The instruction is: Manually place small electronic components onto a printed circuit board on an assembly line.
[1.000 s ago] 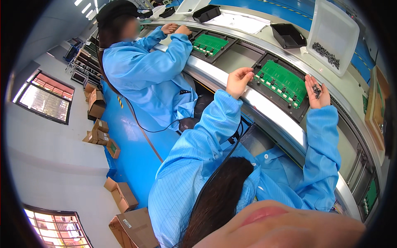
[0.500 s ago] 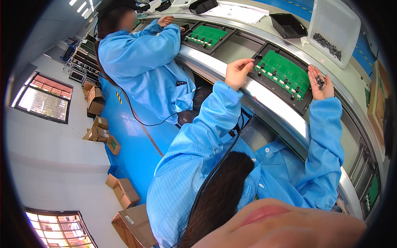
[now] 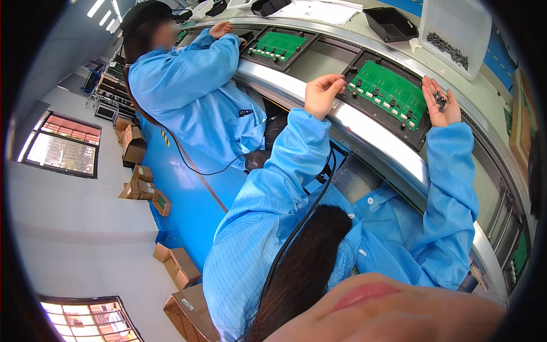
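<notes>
A green circuit board (image 3: 380, 90) lies in a black carrier frame (image 3: 420, 135) on the line in front of me. White connectors and small black parts stand in a row along its near side. My left hand (image 3: 323, 97) is at the frame's left edge, thumb and fingertips pinched together; whatever is between them is too small to make out. At the board's right end, my right hand (image 3: 442, 109) is palm up with fingers extended, cradling a small heap of black parts (image 3: 439, 102) with pale metal bits.
Behind the board stand a black tray (image 3: 390, 25) and a translucent bin (image 3: 456, 25) holding many small dark parts. Farther left, another board (image 3: 278, 45) sits in its carrier beside a co-worker in a blue coat (image 3: 182, 85). A bright metal rail (image 3: 376, 137) edges the line nearest me.
The whole view has shifted and turned slightly. Both my hands keep nearly the same places beside the board, and the black parts stay in my right palm.
</notes>
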Motion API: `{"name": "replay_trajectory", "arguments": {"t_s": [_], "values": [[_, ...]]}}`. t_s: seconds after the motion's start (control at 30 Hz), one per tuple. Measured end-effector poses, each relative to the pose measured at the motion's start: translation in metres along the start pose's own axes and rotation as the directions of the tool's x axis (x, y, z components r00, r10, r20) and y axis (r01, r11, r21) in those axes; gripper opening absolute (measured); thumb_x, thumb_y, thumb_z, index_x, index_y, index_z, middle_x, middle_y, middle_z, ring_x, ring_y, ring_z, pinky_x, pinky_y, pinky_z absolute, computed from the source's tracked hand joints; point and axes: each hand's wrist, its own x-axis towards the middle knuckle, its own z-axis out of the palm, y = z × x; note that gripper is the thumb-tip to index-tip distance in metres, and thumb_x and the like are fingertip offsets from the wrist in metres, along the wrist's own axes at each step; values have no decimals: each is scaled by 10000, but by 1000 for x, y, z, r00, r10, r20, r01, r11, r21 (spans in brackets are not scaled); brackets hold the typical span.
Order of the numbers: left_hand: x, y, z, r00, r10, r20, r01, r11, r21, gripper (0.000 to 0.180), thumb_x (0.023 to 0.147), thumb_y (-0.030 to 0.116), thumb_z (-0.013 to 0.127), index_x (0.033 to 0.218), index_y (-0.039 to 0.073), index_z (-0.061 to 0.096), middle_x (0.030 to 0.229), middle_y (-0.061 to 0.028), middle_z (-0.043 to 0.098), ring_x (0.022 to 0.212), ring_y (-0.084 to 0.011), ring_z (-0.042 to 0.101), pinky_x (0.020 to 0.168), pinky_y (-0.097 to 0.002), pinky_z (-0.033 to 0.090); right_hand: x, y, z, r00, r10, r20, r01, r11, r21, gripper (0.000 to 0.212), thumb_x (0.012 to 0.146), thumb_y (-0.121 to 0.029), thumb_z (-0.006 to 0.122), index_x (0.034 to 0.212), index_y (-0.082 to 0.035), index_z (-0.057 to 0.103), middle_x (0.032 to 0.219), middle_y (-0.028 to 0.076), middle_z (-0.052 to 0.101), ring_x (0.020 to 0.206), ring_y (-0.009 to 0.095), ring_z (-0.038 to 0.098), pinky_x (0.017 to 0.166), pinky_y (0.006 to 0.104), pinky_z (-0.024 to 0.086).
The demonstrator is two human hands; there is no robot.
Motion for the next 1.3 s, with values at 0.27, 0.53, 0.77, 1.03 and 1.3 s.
{"name": "replay_trajectory", "arguments": {"t_s": [0.27,0.53,0.77,1.03,1.3], "values": [[3,0,-2,999,40,28,-42,997,63,140,811,2,604,936,-59,596,797,-105,628,702,-137,588,667,-205,485,7,-1,-3,999,-14,35,14,1000,-22,429,954,-185,197,1207,149,289,1278,327,351,1207,400,381,1040,437,337],[2,2,-5,999,27,30,-30,994,105,138,805,-4,601,935,-54,599,799,-102,628,701,-134,584,667,-204,481,3,2,2,999,-12,31,12,1000,-20,430,954,-186,200,1206,150,290,1273,323,359,1204,398,385,1037,436,341],[2,3,-1,999,14,41,-19,994,112,148,803,-8,598,943,-56,609,800,-107,637,686,-132,582,659,-207,483,0,0,2,999,-27,-23,27,999,-24,442,954,-199,203,1197,156,300,1270,323,362,1213,403,370,1049,448,317],[17,14,-6,996,-49,78,39,992,120,136,787,-10,612,918,-37,637,767,-86,646,654,-113,581,606,-200,469,5,6,11,998,-58,31,59,998,-28,451,958,-206,205,1206,161,286,1283,337,327,1229,431,327,1062,475,278],[46,17,27,858,4,514,-433,544,719,120,762,56,635,873,47,676,823,-35,646,705,-152,587,641,-248,472,3,4,13,997,-76,-10,76,996,-39,424,947,-241,317,1116,134,418,1125,272,506,1074,349,502,966,419,394]]}}
